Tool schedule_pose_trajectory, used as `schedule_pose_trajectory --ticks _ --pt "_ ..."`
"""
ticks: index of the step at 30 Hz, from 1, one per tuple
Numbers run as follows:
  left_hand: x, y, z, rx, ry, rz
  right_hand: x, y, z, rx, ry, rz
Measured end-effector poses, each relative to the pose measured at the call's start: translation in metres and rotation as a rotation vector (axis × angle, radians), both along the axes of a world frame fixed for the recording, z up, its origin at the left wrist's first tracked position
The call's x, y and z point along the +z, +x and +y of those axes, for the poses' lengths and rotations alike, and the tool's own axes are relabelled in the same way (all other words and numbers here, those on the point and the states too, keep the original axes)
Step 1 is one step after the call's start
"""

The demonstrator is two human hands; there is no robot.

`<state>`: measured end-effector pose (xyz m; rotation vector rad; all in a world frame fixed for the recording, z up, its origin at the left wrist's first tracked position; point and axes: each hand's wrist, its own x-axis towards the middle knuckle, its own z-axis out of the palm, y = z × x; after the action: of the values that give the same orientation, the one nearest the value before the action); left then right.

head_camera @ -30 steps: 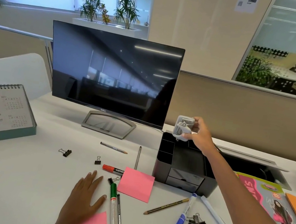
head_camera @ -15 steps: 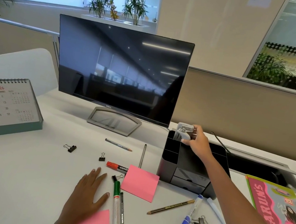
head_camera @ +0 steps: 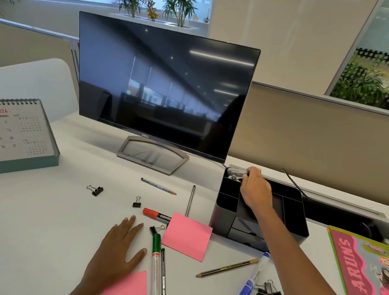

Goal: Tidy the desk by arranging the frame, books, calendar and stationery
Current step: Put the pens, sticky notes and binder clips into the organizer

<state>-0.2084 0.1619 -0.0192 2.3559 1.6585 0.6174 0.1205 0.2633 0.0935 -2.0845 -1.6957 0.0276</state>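
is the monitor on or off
Off, as far as shows: the monitor screen is dark, with only reflections of ceiling lights and window blinds on it.

On the desk (head_camera: 21,234): one monitor (head_camera: 162,86), one calendar (head_camera: 4,137), one black organiser (head_camera: 290,213), one grey metal tool (head_camera: 235,173), one pink-and-green book (head_camera: 370,272). Two pink sticky pads: far pad (head_camera: 185,235) and near pad (head_camera: 126,294). Three markers: red marker (head_camera: 156,214), green marker (head_camera: 155,273), blue marker (head_camera: 250,283). At least three pencils (head_camera: 228,267). Three single binder clips (head_camera: 95,190), plus a clip cluster (head_camera: 267,292) too tangled to count. Two hands: left hand (head_camera: 118,250), right hand (head_camera: 255,190).
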Motion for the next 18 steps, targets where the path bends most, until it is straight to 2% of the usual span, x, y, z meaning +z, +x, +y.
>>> schedule_pose_trajectory --ticks 4,9,14,18 --pt "-0.001 0.0 -0.002 0.028 0.019 -0.019 -0.002 0.0 -0.001 0.013 -0.056 -0.039" --pt "0.002 0.001 -0.002 0.028 -0.005 -0.029 0.002 0.0 -0.014 0.221 -0.068 -0.111" --pt "0.003 0.001 0.0 0.022 -0.048 -0.017 0.004 0.002 -0.02 0.182 -0.171 -0.235" --pt "0.004 0.001 0.0 0.035 -0.049 -0.029 0.003 -0.002 -0.024 0.152 -0.19 -0.18"
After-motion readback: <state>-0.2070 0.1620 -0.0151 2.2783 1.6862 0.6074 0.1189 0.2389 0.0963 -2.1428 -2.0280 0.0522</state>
